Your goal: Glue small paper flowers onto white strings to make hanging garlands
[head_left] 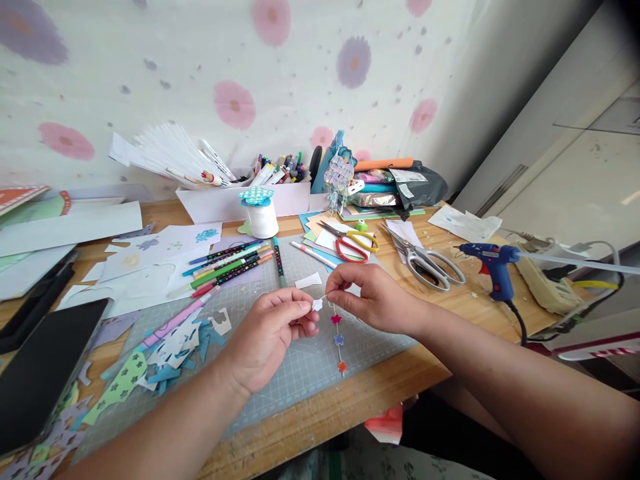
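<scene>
My left hand [270,337] is closed, thumb and forefinger pinching a small white paper piece [317,305] that looks like a flower cutout. Close beside it, my right hand [373,297] is closed in a pinch on a thin white thread [323,298] running to the white piece. Below my right fingertips hangs a strand with a pink paper flower [336,319], a blue paper flower [339,340] and an orange paper flower [342,367]. Both hands are above the front part of a grey cutting mat [280,393].
A blue glue gun [495,263] and grey-handled scissors [430,260] lie right; red-and-yellow scissors [353,240] lie behind my hands. Several markers [225,270], paper scraps [175,347] and a black phone [47,373] are left. A thread spool [263,219] stands at the back.
</scene>
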Demonstrator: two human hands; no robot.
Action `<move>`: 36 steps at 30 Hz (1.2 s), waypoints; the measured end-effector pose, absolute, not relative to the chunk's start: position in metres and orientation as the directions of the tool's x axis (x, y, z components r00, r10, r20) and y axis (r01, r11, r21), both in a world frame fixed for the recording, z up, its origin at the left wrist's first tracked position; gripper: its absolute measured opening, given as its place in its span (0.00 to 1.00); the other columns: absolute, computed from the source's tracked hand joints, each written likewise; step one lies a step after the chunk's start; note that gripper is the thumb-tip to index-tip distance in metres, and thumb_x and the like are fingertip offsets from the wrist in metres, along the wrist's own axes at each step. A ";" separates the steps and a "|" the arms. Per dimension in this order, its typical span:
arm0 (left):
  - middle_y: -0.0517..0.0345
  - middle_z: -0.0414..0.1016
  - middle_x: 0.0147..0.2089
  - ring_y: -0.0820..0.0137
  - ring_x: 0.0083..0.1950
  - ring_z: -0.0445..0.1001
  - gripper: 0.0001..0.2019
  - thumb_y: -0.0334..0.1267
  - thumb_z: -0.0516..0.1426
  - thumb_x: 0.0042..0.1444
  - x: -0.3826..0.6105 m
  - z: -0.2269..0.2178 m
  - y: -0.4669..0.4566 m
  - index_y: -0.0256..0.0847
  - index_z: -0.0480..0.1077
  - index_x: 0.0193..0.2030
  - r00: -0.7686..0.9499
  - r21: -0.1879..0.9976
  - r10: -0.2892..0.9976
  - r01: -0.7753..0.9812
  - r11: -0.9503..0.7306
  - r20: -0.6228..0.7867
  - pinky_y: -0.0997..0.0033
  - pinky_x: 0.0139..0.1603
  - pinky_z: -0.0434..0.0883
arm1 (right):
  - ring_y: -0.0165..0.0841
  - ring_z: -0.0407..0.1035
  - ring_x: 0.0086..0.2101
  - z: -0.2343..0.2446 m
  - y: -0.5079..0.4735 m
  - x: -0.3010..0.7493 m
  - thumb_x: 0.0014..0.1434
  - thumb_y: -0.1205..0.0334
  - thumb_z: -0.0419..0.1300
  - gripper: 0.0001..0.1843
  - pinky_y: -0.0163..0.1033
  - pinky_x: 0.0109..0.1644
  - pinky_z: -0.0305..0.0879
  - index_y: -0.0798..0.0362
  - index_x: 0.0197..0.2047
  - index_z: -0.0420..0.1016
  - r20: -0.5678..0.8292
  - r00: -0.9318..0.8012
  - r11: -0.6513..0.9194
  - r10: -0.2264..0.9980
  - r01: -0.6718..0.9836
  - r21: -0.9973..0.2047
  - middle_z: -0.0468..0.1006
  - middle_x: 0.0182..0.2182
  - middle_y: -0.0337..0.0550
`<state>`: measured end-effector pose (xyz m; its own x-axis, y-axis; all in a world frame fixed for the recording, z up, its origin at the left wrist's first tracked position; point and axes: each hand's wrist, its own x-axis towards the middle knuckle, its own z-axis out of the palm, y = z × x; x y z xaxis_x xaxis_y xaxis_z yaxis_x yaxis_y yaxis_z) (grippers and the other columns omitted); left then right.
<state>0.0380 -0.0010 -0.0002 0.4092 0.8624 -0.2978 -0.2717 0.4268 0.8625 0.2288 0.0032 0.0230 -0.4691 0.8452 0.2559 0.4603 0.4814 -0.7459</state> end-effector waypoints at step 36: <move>0.64 0.70 0.25 0.73 0.29 0.68 0.05 0.35 0.62 0.44 0.040 -0.003 -0.001 0.38 0.70 0.27 0.318 0.957 0.914 -0.056 0.284 -0.253 0.67 0.36 0.65 | 0.28 0.66 0.28 0.020 0.005 0.227 0.57 0.71 0.56 0.04 0.34 0.35 0.64 0.57 0.30 0.70 0.271 -0.468 0.500 0.841 0.483 -0.719 0.73 0.27 0.40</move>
<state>0.0396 -0.0008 -0.0025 0.3176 0.9139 -0.2529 -0.0556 0.2842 0.9572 0.2270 0.0050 0.0200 -0.4677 0.8413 0.2709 0.4830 0.5000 -0.7188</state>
